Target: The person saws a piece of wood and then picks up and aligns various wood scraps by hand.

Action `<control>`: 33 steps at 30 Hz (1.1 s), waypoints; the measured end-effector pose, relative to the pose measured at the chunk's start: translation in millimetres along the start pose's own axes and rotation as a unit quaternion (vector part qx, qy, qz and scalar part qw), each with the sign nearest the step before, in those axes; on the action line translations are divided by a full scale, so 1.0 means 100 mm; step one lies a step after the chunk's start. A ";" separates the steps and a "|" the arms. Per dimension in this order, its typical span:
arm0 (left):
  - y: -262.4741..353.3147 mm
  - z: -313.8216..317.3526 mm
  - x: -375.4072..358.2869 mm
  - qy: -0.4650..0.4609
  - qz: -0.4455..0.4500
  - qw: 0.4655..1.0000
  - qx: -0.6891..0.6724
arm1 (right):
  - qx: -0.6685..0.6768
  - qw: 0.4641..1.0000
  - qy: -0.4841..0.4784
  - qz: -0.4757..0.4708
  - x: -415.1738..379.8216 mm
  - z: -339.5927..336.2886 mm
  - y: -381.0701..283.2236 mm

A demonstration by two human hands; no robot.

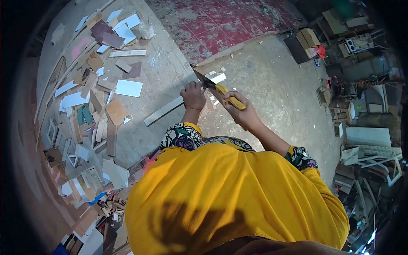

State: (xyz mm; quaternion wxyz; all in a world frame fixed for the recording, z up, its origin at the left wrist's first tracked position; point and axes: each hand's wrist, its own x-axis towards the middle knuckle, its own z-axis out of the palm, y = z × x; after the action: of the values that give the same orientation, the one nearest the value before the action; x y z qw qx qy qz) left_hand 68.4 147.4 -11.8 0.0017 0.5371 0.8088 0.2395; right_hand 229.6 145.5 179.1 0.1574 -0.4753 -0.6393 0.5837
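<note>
My right hand [243, 112] is closed around the yellow handle of a handsaw [222, 89]. The dark blade points away from me and to the left, its tip near the table's edge. My left hand [194, 96] grips a narrow pale wood strip [164, 111] at its far end, fingers curled over it and right beside the blade. The strip lies at a slant on the worktable [140, 146], its near end toward the left. Where blade and strip meet is partly hidden by my left hand.
Wood and board offcuts are heaped over the table's left side, among them a white rectangular board piece [128, 88] and a brown square piece [117, 111]. A clear cup-like container [146, 30] stands farther back. Wood scraps [218, 78] litter the floor; clutter lines the right side.
</note>
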 end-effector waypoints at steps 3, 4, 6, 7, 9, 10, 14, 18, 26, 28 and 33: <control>-0.05 0.00 0.02 0.001 -0.001 1.000 0.006 | -0.029 0.999 -0.010 -0.023 -0.23 -0.17 -0.12; -0.04 0.01 0.02 0.003 -0.004 1.000 0.005 | -0.028 0.999 -0.007 -0.019 -0.36 -0.25 -0.20; -0.02 0.02 0.03 0.000 -0.005 1.000 -0.002 | 0.016 0.995 -0.028 0.098 -0.57 -0.42 -0.37; -0.03 0.01 0.02 -0.002 -0.010 1.000 -0.005 | 0.018 0.995 -0.027 0.099 -0.63 -0.45 -0.37; -0.05 0.03 0.02 -0.004 -0.009 1.000 -0.005 | 0.003 0.999 -0.016 0.044 -0.72 -0.49 -0.36; -0.04 0.04 0.02 -0.003 -0.010 1.000 -0.006 | 0.003 0.999 -0.014 0.044 -0.71 -0.50 -0.40; -0.09 0.06 0.06 0.001 -0.011 1.000 -0.002 | -0.031 0.998 -0.017 -0.043 -0.24 -0.43 -0.21; -0.05 0.03 0.06 0.023 0.015 0.999 -0.017 | 0.023 0.997 -0.047 0.058 0.13 -0.12 -0.36; -0.12 -0.16 0.16 -0.033 0.005 0.997 -0.070 | -0.011 0.999 -0.032 0.004 -0.06 -0.16 -0.16; -0.26 -0.12 0.40 -0.088 -0.031 0.964 -0.249 | -0.030 0.998 -0.021 -0.055 -0.11 -0.15 -0.08; -0.25 -0.06 1.08 -0.115 -0.013 0.937 -0.330 | -0.053 0.998 -0.018 -0.004 -0.17 -0.13 -0.28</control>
State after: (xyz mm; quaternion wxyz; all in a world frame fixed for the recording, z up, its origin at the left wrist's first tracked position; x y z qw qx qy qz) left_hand -0.8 231.6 11.7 0.2753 0.5200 0.6850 0.4296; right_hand 236.2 142.8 213.5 0.1230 -0.4700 -0.6740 0.5565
